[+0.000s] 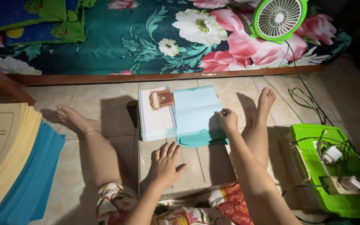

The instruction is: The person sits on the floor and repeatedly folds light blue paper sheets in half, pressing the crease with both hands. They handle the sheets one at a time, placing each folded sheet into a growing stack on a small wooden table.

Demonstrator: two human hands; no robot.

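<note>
The person sits on the tiled floor point(105, 100) with legs spread, both arms stretched forward between them. The left hand point(166, 163) lies palm down, fingers spread apart and flat, on a pale board point(205, 166) that rests on the floor in front of the lap; it grips nothing. The left forearm runs straight up from the lap, wrist level with the board.

The right hand point(227, 119) reaches farther out, arm nearly straight, wrist bent down a little. Its fingers are curled together and press on the right edge of a light blue sheet point(196, 110). Whether they pinch the edge or only push on it I cannot tell from here. That blue sheet lies on top of a teal stack point(201, 139), at the far end of the board, between the person's feet. Just beside it on the left, touching it, is a stack of white cards point(156, 118) with a red and gold emblem at the top.

To the person's left sits a tall pile of cream sheets point(5, 154) over blue ones point(34, 183). To the right, near the right leg, a green box point(338, 200) holds cables and white plugs. A green fan point(276, 18) leans on the flowered mattress point(155, 41) beyond.
</note>
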